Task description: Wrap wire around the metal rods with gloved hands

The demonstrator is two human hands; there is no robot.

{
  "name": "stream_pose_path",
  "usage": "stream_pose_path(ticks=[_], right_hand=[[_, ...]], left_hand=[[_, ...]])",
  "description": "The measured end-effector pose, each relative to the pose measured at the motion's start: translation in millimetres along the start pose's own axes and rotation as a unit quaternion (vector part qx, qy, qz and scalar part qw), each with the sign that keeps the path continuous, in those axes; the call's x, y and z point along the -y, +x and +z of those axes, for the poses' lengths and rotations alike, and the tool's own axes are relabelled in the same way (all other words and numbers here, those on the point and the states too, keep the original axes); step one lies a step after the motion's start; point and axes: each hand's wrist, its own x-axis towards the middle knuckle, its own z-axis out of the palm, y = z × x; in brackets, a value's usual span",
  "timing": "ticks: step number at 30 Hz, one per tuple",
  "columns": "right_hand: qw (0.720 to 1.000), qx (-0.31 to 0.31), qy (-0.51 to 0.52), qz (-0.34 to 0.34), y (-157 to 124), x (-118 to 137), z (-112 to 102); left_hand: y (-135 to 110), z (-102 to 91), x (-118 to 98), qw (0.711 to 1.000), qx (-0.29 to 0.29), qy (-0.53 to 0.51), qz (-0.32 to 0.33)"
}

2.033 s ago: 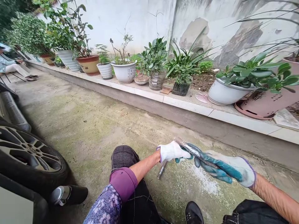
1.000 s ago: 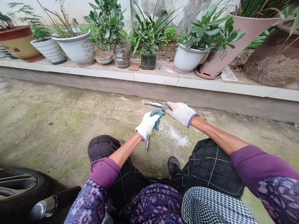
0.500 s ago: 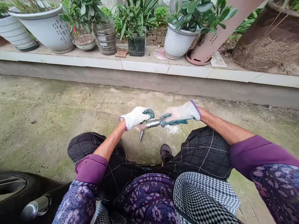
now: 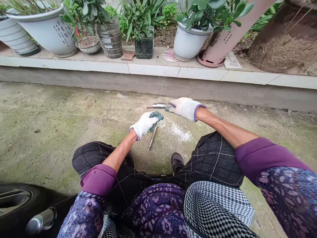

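Observation:
Both my hands wear white work gloves with green palms. My right hand is closed round one end of a short stick wound with shiny wire, held level above the concrete ground. Just below and to its left, my left hand is closed on a thin metal rod that hangs down from the fist. A thin wire seems to run between the wound stick and my left hand. I sit with my knees apart, and a white powdery patch lies on the ground under my hands.
A raised tiled ledge carries several potted plants, among them a white pot and a pink pot. A car tyre and exhaust pipe sit at lower left. My shoe rests between my knees.
My right hand has lifted the wound stick up and away from my left hand. My left hand has stayed low with the rod. The view has barely shifted since half a second ago.

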Motion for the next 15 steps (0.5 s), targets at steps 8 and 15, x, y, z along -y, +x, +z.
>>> stream_pose_path(ticks=[8, 15], right_hand=[[0.922, 0.15, 0.356, -0.029, -41, 21, -20], [0.92, 0.302, 0.245, -0.055, -45, 10, -2]], left_hand=[[9, -14.1, -7, 0.998, -0.033, 0.007, 0.046], [1, -24.3, -11, 0.98, 0.083, 0.152, 0.102]])
